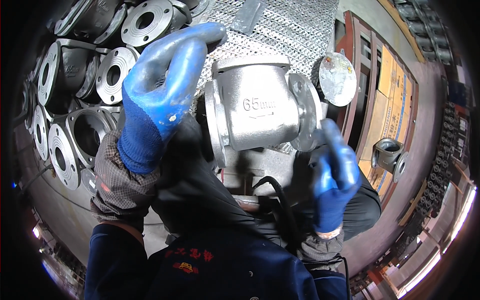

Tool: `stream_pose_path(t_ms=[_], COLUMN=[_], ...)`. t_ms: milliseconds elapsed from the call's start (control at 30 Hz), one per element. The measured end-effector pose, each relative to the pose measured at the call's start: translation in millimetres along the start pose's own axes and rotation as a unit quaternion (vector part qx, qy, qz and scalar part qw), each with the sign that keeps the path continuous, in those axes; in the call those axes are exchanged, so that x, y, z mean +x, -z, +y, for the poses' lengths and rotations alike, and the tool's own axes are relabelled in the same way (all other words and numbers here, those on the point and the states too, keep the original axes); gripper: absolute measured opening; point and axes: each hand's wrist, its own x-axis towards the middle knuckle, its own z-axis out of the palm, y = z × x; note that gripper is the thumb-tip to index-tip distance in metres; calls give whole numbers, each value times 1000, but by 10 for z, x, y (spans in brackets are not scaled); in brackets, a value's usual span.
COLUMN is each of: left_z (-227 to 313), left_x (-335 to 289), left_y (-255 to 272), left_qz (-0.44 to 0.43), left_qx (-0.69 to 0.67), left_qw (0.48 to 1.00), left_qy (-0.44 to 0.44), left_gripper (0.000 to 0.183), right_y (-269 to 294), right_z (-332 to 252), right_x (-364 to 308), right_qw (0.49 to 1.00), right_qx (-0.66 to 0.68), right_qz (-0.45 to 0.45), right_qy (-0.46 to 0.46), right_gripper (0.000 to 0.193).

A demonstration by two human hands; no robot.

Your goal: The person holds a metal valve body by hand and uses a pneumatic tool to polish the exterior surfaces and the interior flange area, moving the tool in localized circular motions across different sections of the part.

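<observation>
1 grey cast-metal valve body, with raised characters and an arrow, stands between both hands at the patterned worktop's near edge. The left hand has curved, parted fingers; the right hand blurs beside 1 flange, grip impossible to tell. Printing on tan cardboard runs sideways, hard to read.

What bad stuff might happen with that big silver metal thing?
The silver casting might roll or tip: its end flanges are round, and the left hand looks clear of it.

The right hand has its fingers close by one flange, so they might get pinched if the casting shifts.

The castings piled at the left lean on one another, so one might slide.
</observation>
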Motion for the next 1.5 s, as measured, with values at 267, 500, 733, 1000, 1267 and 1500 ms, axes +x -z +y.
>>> stream_pose_path(t_ms=[267, 500, 733, 1000, 1267, 1500], left_z=[50, -28, -3, 15, 8, 17], left_x=[69, 58, 76, 124, 131, 141], left_y=[17, -16, -18, -35, -38, -9], left_qz=[-35, -30, -31, -42, -47, -57], left_qx=[-71, -23, 53, 45, 45, 37], left_qw=[992, 997, 992, 991, 991, 988], left_qy=[93, 70, 111, 116, 120, 137], left_gripper=[39, 44, 57, 67, 76, 84], right_y=[137, -228, -325, -334, -343, -356], right_z=[974, 1454, 1505, 1460, 1492, 1452], right_x=[284, 337, 421, 445, 428, 451], right_qw=[966, 945, 948, 942, 945, 949], right_qx=[-118, -267, -265, -282, -274, -253], right_qz=[12, -33, -38, -52, -52, -48], right_qy=[-229, -187, -170, -174, -168, -180], right_gripper=[32, 30, 30, 29, 29, 28])
